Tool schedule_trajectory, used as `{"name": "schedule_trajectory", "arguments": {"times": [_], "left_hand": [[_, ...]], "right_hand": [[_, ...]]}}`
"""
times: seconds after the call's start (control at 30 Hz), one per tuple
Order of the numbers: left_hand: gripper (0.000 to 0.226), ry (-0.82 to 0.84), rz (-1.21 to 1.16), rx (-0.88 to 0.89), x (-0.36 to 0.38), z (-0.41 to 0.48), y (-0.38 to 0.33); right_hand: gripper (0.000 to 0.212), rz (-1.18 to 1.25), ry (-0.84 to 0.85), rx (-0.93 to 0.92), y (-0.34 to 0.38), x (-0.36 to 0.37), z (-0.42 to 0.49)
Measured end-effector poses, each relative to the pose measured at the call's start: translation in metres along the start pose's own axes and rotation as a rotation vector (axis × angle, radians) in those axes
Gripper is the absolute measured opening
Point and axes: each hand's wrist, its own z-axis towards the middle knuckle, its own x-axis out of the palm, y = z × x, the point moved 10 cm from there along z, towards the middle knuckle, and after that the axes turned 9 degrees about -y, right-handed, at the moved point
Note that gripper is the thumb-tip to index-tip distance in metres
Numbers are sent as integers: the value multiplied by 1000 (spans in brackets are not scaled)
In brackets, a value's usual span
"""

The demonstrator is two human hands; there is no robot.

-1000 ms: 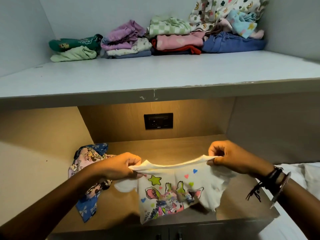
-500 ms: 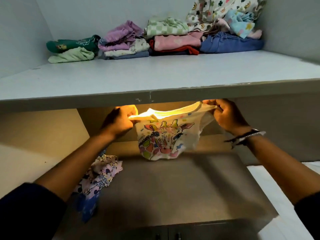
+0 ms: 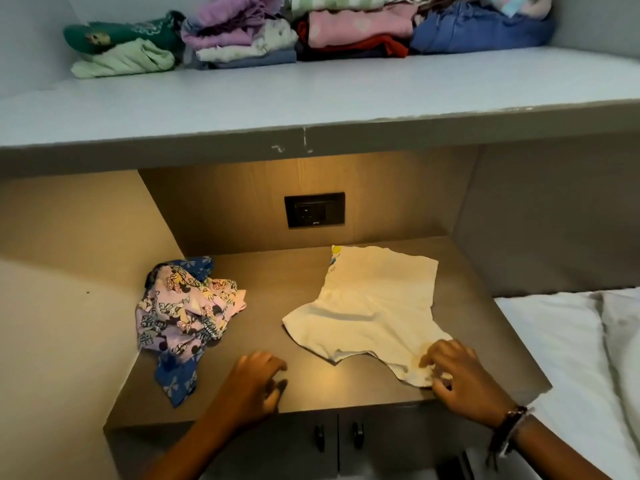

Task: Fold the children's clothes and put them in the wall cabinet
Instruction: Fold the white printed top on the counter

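Note:
A small white children's shirt (image 3: 374,303) lies spread flat, print side down, on the brown counter (image 3: 277,282) under the shelf. My right hand (image 3: 457,379) rests on its near right corner, fingers pinching the sleeve edge. My left hand (image 3: 256,382) hovers over the bare counter to the left of the shirt, fingers loosely curled, holding nothing. A crumpled pink and blue cartoon-print garment (image 3: 187,317) lies in the counter's left corner. Folded clothes (image 3: 242,39) are stacked in a row at the back of the grey cabinet shelf (image 3: 311,95) above.
A black wall socket (image 3: 314,209) sits in the back panel above the counter. Two cabinet doors with dark knobs (image 3: 337,436) are below the counter edge. A white bed (image 3: 571,358) borders the counter on the right.
The white shirt was held up in both hands, lifted toward the shelf edge, and now lies flat on the counter. My left hand has let go of it; my right still touches its corner.

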Motion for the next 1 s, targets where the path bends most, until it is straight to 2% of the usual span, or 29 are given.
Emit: {"name": "schedule_trajectory", "arguments": {"times": [0.07, 0.13, 0.2, 0.37, 0.43, 0.53, 0.6, 0.67, 0.73, 0.83, 0.9, 0.93, 1.0], "left_hand": [[40, -29, 4, 52, -2, 21, -11], [48, 23, 48, 67, 7, 47, -16], [55, 99, 122, 107, 21, 70, -22], [28, 130, 218, 192, 38, 86, -35], [26, 140, 206, 215, 42, 77, -35], [28, 232, 166, 275, 53, 51, -30], [27, 307, 100, 298, 54, 31, -26], [16, 252, -132, 218, 32, 21, -27], [11, 115, -316, 121, 1, 22, -30], [5, -86, -515, -55, -55, 46, -26], [5, -140, -637, -146, -93, 74, -25], [6, -163, -679, -181, -111, 89, -25], [10, -229, -761, -246, -150, 120, -27]], "right_hand": [[32, -73, -70, 9, 0, -3, 6], [38, -164, 4, 9, 1, 8, 9], [30, -243, 59, -21, 4, 18, 8], [11, -159, -60, -78, 18, 8, -10], [8, -88, -77, -33, 15, 2, -12], [30, -77, 15, 40, 4, 9, -22], [28, -205, 90, -15, 8, 22, -33], [19, -211, 39, -45, 17, 18, -38], [11, -100, -96, 0, 24, 0, -36], [7, 247, -343, 114, 27, -48, -16], [20, 494, -407, 226, 26, -81, 15], [23, 524, -427, 227, 30, -97, 35], [20, 408, -433, 140, 49, -128, 76]]}}
